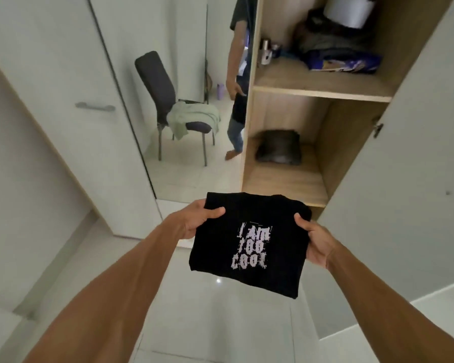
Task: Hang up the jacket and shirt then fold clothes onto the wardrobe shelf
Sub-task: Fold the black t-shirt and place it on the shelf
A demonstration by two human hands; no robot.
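Two shelves show in the open wardrobe (351,142). The upper shelf (312,79) carries a loose heap of dark things and a blue packet. The lower shelf (286,184) has bare board at the front. No hanging rail is in view, so I cannot tell whether the jacket and shirt have been hung.

Left of the wardrobe, a mirror (194,176) reflects a chair (155,79). A pale green garment (194,116) lies draped over its seat, unfolded. That looks like work left to do.

A black T-shirt (249,247) with pale lettering is held in the air, in front of and below the lower shelf and touching nothing else. It is already folded to a compact rectangle, so its folding seems finished and only the placing is left.

At the back of the lower shelf sits a folded grey garment (278,146), which suggests one piece is already put away.

The left hand (192,221) grips the T-shirt's left edge and the right hand (317,242) grips its right edge. On both, the fingers (215,211) are closed on the cloth, thumbs on top and the rest curled beneath, out of sight.

By my reckoning the folding stage is under way: one piece shelved, one ready to go in, and at least one waiting on the chair.
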